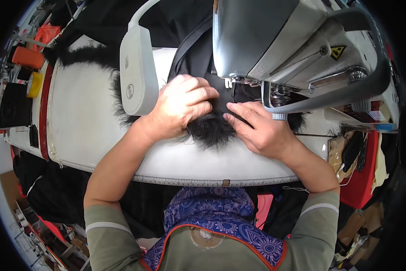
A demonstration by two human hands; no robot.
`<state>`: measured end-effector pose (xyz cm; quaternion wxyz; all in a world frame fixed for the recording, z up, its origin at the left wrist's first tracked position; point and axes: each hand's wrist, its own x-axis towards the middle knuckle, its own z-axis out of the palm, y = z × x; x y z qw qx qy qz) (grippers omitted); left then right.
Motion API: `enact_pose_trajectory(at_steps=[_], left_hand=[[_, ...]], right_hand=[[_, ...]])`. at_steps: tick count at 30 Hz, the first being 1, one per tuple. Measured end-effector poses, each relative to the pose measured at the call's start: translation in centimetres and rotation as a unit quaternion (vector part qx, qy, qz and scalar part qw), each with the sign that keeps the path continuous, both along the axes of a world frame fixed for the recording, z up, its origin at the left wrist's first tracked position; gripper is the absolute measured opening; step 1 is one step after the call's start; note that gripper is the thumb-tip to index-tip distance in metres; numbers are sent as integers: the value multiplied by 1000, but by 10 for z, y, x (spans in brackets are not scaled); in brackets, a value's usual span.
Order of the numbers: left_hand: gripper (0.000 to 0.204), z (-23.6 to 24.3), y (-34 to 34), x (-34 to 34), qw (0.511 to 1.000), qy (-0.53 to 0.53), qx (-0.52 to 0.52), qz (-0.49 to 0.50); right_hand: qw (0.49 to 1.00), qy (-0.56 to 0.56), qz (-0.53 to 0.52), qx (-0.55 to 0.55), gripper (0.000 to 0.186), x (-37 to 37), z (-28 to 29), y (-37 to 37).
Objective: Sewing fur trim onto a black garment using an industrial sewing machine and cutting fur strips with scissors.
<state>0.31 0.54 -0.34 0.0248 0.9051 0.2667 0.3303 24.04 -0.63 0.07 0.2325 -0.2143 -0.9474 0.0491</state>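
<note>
My left hand (185, 106) is clamped on black fabric (198, 63), can't tell if my right hand (264, 131) is pinching; stray fur (212, 131) creeping under the presser foot (229, 83) could jam it.

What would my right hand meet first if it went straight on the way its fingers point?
Probably your left hand, just across the black fabric from your right hand. This single view leaves depth unclear, so it might pass slightly above instead.

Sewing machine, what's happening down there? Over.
Left hand, right hand on black fabric; black fur between them; sewing machine head overhanging, partly hiding fabric.
</note>
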Motion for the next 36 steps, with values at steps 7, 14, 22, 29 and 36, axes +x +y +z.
enact_pose_trajectory(at_steps=[7, 14, 22, 29, 36], left_hand=[[30, 1, -10, -10, 997, 24, -42, -53], [62, 5, -20, -16, 989, 71, -124, -43], [56, 1, -17, -12, 995, 52, -86, -21], [53, 2, -10, -6, 993, 73, -94, 4], [45, 0, -7, -7, 991, 25, -133, -4]], right_hand=[[1000, 18, -1, 12, 35, 9, -8, -1], [999, -24, 19, -37, 43, 4, 3, 1], [993, -23, -16, -112, 51, 5, -1, 4], [993, -45, -63, -93, 54, 13, -4, 5], [994, -13, -54, -91, 52, 11, -4, 9]])
